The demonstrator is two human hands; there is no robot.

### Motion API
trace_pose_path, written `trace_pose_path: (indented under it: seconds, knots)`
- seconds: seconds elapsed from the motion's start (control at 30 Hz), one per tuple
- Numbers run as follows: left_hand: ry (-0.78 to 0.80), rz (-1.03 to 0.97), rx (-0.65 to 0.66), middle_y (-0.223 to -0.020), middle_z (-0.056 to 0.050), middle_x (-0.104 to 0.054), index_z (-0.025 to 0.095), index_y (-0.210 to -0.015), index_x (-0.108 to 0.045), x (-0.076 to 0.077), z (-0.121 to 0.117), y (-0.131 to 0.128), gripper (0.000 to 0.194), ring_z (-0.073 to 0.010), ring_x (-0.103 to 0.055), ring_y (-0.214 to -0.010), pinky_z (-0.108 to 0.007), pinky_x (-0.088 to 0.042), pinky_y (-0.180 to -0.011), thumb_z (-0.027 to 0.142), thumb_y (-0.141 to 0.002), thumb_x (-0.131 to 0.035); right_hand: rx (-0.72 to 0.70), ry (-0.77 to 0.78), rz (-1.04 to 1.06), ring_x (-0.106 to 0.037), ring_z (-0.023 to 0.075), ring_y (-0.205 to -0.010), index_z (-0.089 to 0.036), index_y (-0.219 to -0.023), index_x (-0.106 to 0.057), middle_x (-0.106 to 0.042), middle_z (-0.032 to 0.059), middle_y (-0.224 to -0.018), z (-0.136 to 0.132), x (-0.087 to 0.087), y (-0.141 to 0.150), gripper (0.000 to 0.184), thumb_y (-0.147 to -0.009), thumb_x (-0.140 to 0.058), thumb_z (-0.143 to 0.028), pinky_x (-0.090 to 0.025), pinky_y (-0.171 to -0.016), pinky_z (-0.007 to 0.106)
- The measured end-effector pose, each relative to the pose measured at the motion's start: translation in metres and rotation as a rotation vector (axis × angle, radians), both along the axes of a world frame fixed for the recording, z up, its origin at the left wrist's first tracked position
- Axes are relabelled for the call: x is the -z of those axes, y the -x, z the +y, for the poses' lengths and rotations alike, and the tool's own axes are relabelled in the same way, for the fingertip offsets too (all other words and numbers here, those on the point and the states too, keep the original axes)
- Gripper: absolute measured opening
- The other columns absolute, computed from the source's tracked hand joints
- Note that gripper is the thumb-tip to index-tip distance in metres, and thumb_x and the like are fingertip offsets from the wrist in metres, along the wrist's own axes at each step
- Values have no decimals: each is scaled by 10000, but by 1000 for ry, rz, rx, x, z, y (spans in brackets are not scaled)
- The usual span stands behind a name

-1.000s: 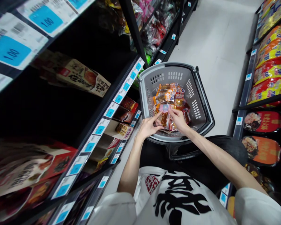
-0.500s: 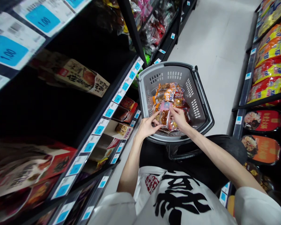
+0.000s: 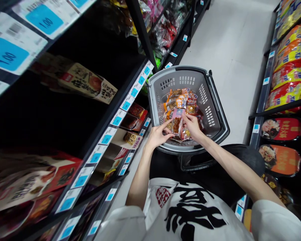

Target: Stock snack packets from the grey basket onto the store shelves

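A small clear snack packet (image 3: pixel 177 124) with a pink top and brown food inside is held between my two hands. My left hand (image 3: pixel 158 135) pinches its lower left edge with thumb and index finger. On the packet's right edge, the fingers of my right hand (image 3: pixel 192 126) are closed. Both hands are over the near part of a grey shopping basket (image 3: pixel 190 76). Beneath them in the basket lie several orange and red snack packets (image 3: pixel 178 98), partly hidden by the hands and the held packet.
Black shelving with blue price labels (image 3: pixel 106 139) runs along the left, holding boxed and bagged food (image 3: pixel 87 82). To the right, another shelf carries red and yellow bags (image 3: pixel 288 77) and oval tubs (image 3: pixel 279 159). Grey floor (image 3: pixel 230 43) stretches ahead between them.
Almost nothing differs. The snack packet has tilted very slightly between my fingers, and both hands stay in the same place.
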State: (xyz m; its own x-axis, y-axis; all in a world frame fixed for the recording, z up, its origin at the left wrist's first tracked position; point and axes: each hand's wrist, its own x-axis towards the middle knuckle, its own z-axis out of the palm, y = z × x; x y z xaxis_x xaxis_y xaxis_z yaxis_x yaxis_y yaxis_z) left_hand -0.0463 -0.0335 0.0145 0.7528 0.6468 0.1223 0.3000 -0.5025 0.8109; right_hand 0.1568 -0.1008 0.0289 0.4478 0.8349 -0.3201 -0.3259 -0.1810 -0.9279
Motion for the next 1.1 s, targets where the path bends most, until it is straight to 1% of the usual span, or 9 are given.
trace_pose_path:
  seconds: [0.1, 0.23, 0.3, 0.53, 0.7, 0.83, 0.93, 1.03, 1.1]
  knots:
    - [-7, -10, -10, -840, 38, -820, 262, -1590, -530, 1, 0, 0, 789, -169, -794, -800, -286, -613, -904, 292, -880, -872, -3, 0, 4, -469, 110, -555, -212, -697, -609, -509, -33, -630, 0, 0, 0, 635, -669, -812, -813, -425, -496, 246]
    - [-54, -36, -21, -932, 18, -838, 267, -1587, -531, 3, 0, 0, 779, -189, -812, -933, -325, -600, -1004, 272, -884, -865, -12, -2, 11, -486, 114, -561, -212, -695, -610, -520, -28, -628, 0, -1, 0, 646, -663, -810, -826, -440, -508, 250]
    - [-60, -41, -21, -944, 16, -836, 268, -1588, -531, 3, 0, 0, 761, -184, -809, -934, -327, -593, -1017, 252, -896, -847, -14, -4, 17, -494, 118, -561, -211, -710, -628, -526, -26, -629, 0, -2, 0, 655, -653, -806, -839, -447, -509, 254]
    - [-25, -30, -26, -904, 19, -809, 229, -1590, -514, 0, 1, 0, 736, -137, -739, -773, -278, -608, -901, 251, -911, -796, -47, -7, 21, -516, 131, -570, -224, -716, -606, -506, -31, -623, -1, -3, 1, 627, -696, -793, -822, -482, -532, 270]
    - [-46, -23, -31, -899, 24, -797, 236, -1596, -499, 1, 1, -1, 754, -132, -709, -740, -272, -597, -874, 224, -899, -787, -45, -18, -48, -512, 135, -568, -221, -708, -624, -533, -20, -619, 1, -2, 1, 610, -739, -752, -817, -491, -535, 277]
    - [-78, -21, -37, -919, 19, -802, 240, -1594, -504, 2, 1, -1, 753, -135, -722, -754, -269, -598, -863, 230, -898, -791, -41, -26, -55, -556, 150, -596, -216, -765, -683, -587, -8, -647, 1, -3, 0, 513, -756, -774, -721, -514, -548, 284]
    - [-93, 1, -57, -946, 18, -802, 244, -1594, -505, 2, 0, -3, 735, -133, -728, -772, -257, -602, -839, 243, -914, -782, -26, -23, -58, -544, 136, -577, -205, -801, -720, -602, -15, -645, 0, -3, 0, 436, -749, -807, -629, -508, -545, 274]
    - [-137, 1, -72, -1083, -28, -805, 237, -1576, -525, 2, 1, -5, 689, -163, -755, -894, -289, -616, -899, 246, -933, -773, -16, -25, -57, -549, 127, -563, -197, -816, -738, -622, -12, -641, -1, -5, -1, 398, -758, -812, -584, -489, -536, 263]
    - [-208, -14, -73, -1257, -92, -769, 219, -1539, -564, 2, 2, -6, 617, -214, -746, -1094, -362, -600, -1034, 267, -955, -759, -14, -30, -46, -563, 129, -554, -194, -830, -742, -637, -8, -636, -1, -6, -1, 393, -762, -812, -574, -487, -532, 264]
